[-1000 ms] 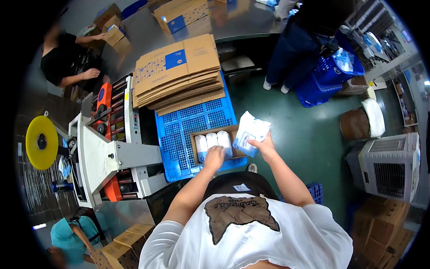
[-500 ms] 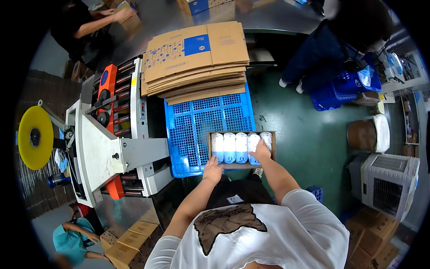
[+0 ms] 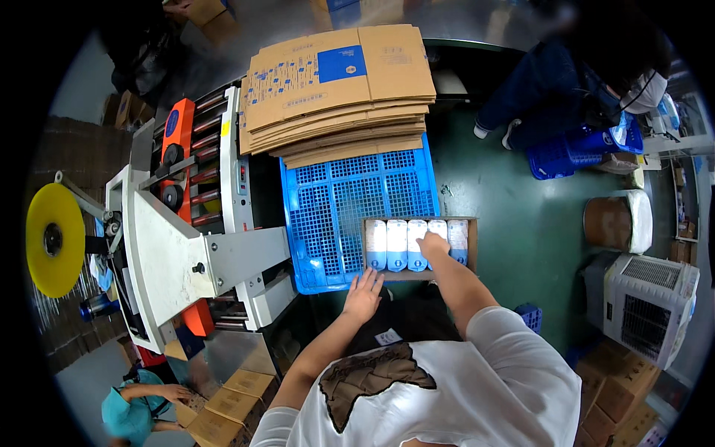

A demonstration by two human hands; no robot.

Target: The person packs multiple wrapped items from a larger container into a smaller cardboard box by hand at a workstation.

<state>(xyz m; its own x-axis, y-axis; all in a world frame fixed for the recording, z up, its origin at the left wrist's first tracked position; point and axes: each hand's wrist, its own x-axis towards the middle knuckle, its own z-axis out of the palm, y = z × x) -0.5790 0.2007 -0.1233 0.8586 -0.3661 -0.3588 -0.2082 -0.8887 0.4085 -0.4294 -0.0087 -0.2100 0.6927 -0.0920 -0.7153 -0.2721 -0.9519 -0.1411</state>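
Observation:
An open-topped cardboard carton (image 3: pixel 471 257) holds a row of several white-and-blue packs (image 3: pixel 397 244), standing side by side. It rests over the near right corner of a blue plastic crate (image 3: pixel 313 216). My left hand (image 3: pixel 363 296) is open at the carton's near left corner, its fingertips against the edge. My right hand (image 3: pixel 433 245) reaches over the near wall. Its fingers touch the tops of the packs right of the middle, thumb and finger apart; it partly covers those packs.
Flattened cardboard boxes (image 3: pixel 335 82) lie stacked on the crate's far part. To the left stands a roller machine (image 3: pixel 167 253) with a yellow tape roll (image 3: pixel 56 235). An air cooler (image 3: pixel 646 305) stands at right. Other people work at far right and lower left, near closed cartons (image 3: pixel 231 402).
My right hand has shifted left along the row, from the right-end packs toward the middle. My left hand stays at the near left corner, its fingers more spread. The whole view has shifted slightly.

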